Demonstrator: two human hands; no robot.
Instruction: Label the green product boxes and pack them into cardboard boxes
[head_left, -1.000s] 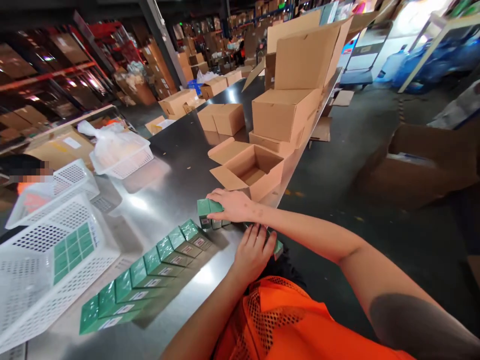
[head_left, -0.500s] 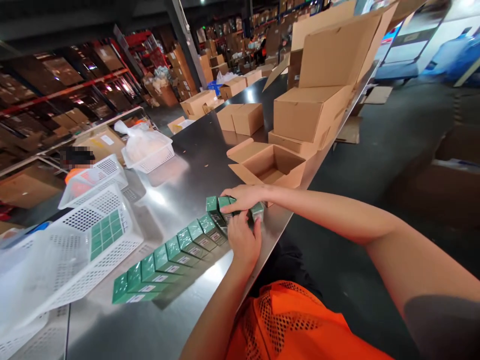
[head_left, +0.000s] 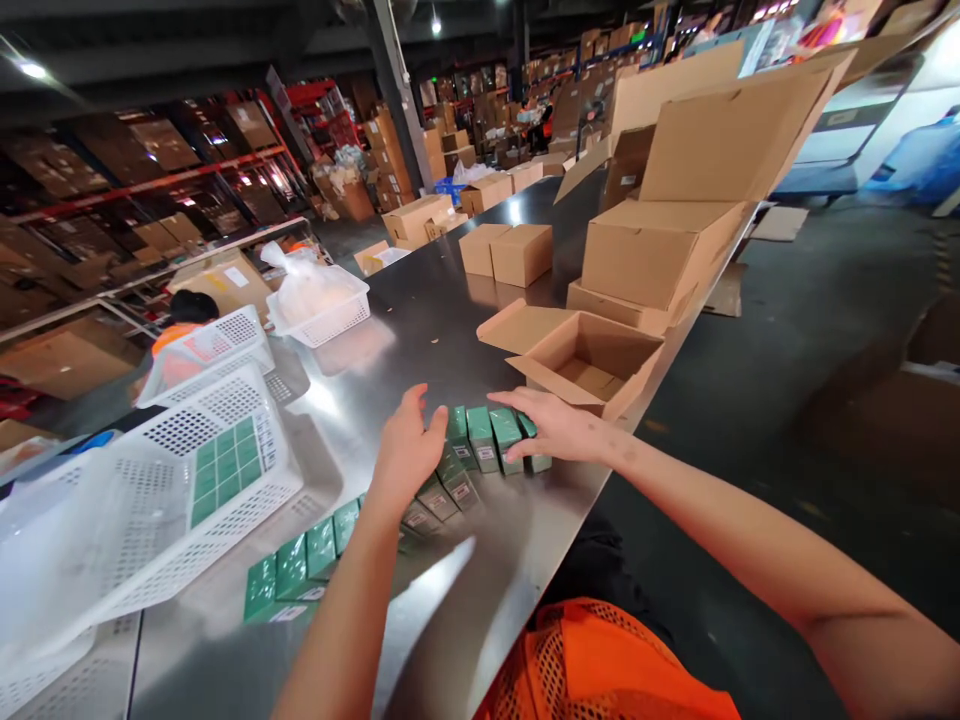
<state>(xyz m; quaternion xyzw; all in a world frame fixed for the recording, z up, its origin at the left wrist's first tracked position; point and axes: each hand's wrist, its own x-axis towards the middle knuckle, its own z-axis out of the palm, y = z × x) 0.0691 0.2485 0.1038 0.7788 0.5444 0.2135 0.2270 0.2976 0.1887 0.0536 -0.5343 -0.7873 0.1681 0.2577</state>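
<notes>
Green small cartons (head_left: 486,440) stand in a tight cluster near the front edge of a steel table (head_left: 450,320), just short of an open cardboard box (head_left: 592,360). The left hand (head_left: 409,448) sits against the cluster's left side, fingers released and stretched forward, gripping nothing. The right hand (head_left: 559,425) lies over the cluster's right end, fingers loose and flat on the carton tops rather than closed around them. From the cluster a row of green cartons (head_left: 300,565) runs back toward the lower left, partly hidden by the left forearm.

The tabletop is bare polished metal and mirrors the ceiling lights. On its left side lies a white perforated basket (head_left: 135,540) with more green packs showing through its wall; farther along is a second basket (head_left: 326,320) holding a plastic bag. Closed brown cartons (head_left: 510,252) and a stack of open-flapped cardboard boxes (head_left: 660,250) stand farther along the table. A person in orange (head_left: 180,335) is at the left, beyond the baskets. Around the table is a dim warehouse with red shelving racks (head_left: 150,180) loaded with cartons and a dark concrete floor (head_left: 787,330) on the right.
</notes>
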